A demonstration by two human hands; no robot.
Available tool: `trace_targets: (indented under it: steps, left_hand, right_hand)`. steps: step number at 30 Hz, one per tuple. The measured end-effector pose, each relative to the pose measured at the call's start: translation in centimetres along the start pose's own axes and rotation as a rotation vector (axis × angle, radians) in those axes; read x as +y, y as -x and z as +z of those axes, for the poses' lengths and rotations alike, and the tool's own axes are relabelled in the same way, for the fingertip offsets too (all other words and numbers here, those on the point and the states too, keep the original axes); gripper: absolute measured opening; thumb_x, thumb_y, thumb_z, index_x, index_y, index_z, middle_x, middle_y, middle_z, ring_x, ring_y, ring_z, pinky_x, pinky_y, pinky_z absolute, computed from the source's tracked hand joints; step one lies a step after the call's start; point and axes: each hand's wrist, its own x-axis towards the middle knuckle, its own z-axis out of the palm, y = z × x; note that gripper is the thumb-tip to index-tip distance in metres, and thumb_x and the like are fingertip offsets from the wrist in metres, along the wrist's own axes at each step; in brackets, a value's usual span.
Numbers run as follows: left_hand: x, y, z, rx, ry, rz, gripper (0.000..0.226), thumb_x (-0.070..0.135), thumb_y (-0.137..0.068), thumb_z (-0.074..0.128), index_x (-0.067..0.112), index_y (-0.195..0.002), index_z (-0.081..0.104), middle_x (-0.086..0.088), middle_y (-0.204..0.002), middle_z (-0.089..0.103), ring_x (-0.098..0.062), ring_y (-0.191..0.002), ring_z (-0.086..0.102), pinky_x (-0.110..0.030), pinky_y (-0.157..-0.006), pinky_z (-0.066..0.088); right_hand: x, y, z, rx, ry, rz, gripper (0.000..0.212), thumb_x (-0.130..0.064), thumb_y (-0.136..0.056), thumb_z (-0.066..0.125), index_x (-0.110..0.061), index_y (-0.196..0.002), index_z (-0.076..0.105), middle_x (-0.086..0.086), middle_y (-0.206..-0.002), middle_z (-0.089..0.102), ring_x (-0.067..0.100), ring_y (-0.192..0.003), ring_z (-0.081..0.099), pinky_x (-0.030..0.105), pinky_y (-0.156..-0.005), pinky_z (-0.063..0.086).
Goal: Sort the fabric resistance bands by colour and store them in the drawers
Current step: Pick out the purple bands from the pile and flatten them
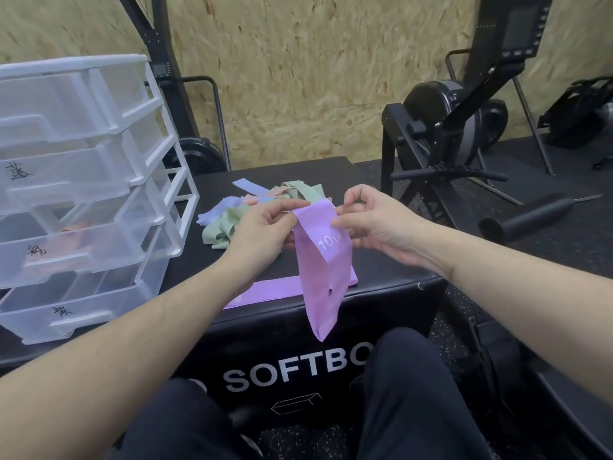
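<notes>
Black soft box (381, 283) top: one drawer unit (83, 194), four drawers. Left hand (262, 227) and right hand (374, 224) each pinch one hanging purple band (323, 270); second purple band (265, 292) flat; mixed pile (252, 207) behind, uncounted.

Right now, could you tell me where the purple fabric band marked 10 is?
In the head view, centre: both hands, left hand and right hand, pinch its top edge, so the purple fabric band hangs over the black box's front edge.

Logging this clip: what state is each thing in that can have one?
Left hand: pinches the held purple band's top.
Right hand: pinches the same top edge.
Held purple band: hanging, off the box.
Second purple band: flat on the box.
Pile: unsorted, mixed colours.
Drawers: lower ones partly pulled out.
</notes>
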Motion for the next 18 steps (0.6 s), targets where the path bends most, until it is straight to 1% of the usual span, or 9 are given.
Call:
trace_targets:
  steps: [3, 6, 8, 9, 11, 13, 14, 16, 18]
  left_hand:
    - [-0.3, 0.5, 0.1, -0.062, 0.017, -0.042, 0.018, 0.017, -0.100, 0.057, 0.022, -0.106, 0.073, 0.001, -0.095, 0.078, -0.021, -0.090, 0.075, -0.034, -0.087, 0.059]
    - [-0.4, 0.9, 0.0, -0.124, 0.026, -0.065, 0.024, 0.013, -0.101, 0.052, 0.018, -0.111, 0.073, -0.004, -0.101, 0.077, -0.027, -0.095, 0.074, -0.035, -0.088, 0.059]
    - [-0.4, 1.0, -0.1, -0.161, 0.056, -0.104, 0.030, 0.010, -0.100, 0.045, 0.019, -0.111, 0.072, -0.004, -0.102, 0.077, -0.025, -0.095, 0.074, -0.035, -0.088, 0.058]
    - [-0.3, 0.9, -0.2, -0.180, 0.078, -0.126, 0.032, 0.012, -0.099, 0.043, 0.019, -0.111, 0.072, -0.003, -0.104, 0.077, -0.025, -0.096, 0.074, -0.037, -0.090, 0.057]
    - [-0.3, 0.9, -0.2, -0.197, 0.086, -0.145, 0.030, 0.024, -0.099, 0.046, 0.020, -0.111, 0.073, -0.002, -0.106, 0.077, -0.024, -0.097, 0.074, -0.039, -0.092, 0.056]
    - [-0.4, 0.7, -0.3, -0.158, 0.014, -0.125, 0.024, 0.035, -0.098, 0.057, 0.018, -0.109, 0.071, -0.002, -0.101, 0.077, -0.022, -0.094, 0.074, -0.038, -0.090, 0.058]
    - [-0.5, 0.6, -0.3, -0.131, -0.027, -0.111, 0.021, 0.034, -0.096, 0.063, 0.017, -0.106, 0.070, -0.001, -0.094, 0.077, -0.019, -0.090, 0.074, -0.037, -0.089, 0.060]
    - [-0.6, 0.3, -0.2, -0.095, -0.076, -0.082, 0.010, 0.026, -0.096, 0.066, 0.016, -0.097, 0.067, 0.001, -0.081, 0.076, -0.014, -0.079, 0.071, -0.037, -0.087, 0.060]
    - [-0.3, 0.0, -0.2, -0.072, -0.089, -0.066, 0.008, 0.020, -0.098, 0.063, 0.015, -0.092, 0.064, -0.001, -0.078, 0.075, -0.012, -0.075, 0.071, -0.038, -0.083, 0.061]
  right_hand:
    - [0.0, -0.2, 0.6, 0.017, -0.020, -0.039, 0.031, 0.003, -0.089, 0.068, -0.020, -0.091, 0.046, 0.003, -0.090, 0.069, 0.015, -0.066, 0.061, 0.032, -0.067, 0.053]
    - [0.1, -0.5, 1.1, 0.044, -0.026, -0.055, 0.031, 0.004, -0.089, 0.068, -0.019, -0.090, 0.046, 0.002, -0.081, 0.067, 0.013, -0.061, 0.059, 0.032, -0.066, 0.052]
    - [0.3, -0.7, 1.4, 0.064, -0.031, -0.063, 0.031, 0.004, -0.089, 0.067, -0.019, -0.090, 0.045, 0.000, -0.077, 0.069, 0.013, -0.060, 0.061, 0.031, -0.065, 0.053]
    - [0.5, -0.7, 1.6, 0.073, -0.028, -0.069, 0.031, 0.004, -0.089, 0.067, -0.018, -0.091, 0.045, -0.002, -0.075, 0.069, 0.013, -0.060, 0.061, 0.030, -0.064, 0.053]
    - [0.6, -0.8, 1.8, 0.091, 0.001, -0.081, 0.030, 0.002, -0.089, 0.068, -0.017, -0.092, 0.046, -0.005, -0.072, 0.069, 0.011, -0.059, 0.063, 0.029, -0.063, 0.054]
    - [0.8, -0.8, 2.0, 0.093, 0.037, -0.092, 0.029, -0.001, -0.089, 0.070, -0.018, -0.093, 0.047, -0.002, -0.080, 0.070, 0.012, -0.062, 0.064, 0.029, -0.063, 0.054]
    - [0.9, -0.9, 2.2, 0.091, 0.047, -0.097, 0.029, -0.002, -0.088, 0.072, -0.018, -0.093, 0.048, 0.002, -0.087, 0.071, 0.014, -0.064, 0.064, 0.030, -0.064, 0.054]
    - [1.3, -1.1, 2.4, 0.107, 0.059, -0.113, 0.029, -0.004, -0.088, 0.072, -0.019, -0.096, 0.049, 0.005, -0.093, 0.071, 0.016, -0.070, 0.065, 0.031, -0.066, 0.053]
    - [1.7, -1.5, 2.4, 0.147, 0.089, -0.143, 0.029, -0.010, -0.088, 0.074, -0.020, -0.102, 0.050, 0.001, -0.093, 0.072, 0.014, -0.075, 0.066, 0.030, -0.068, 0.051]
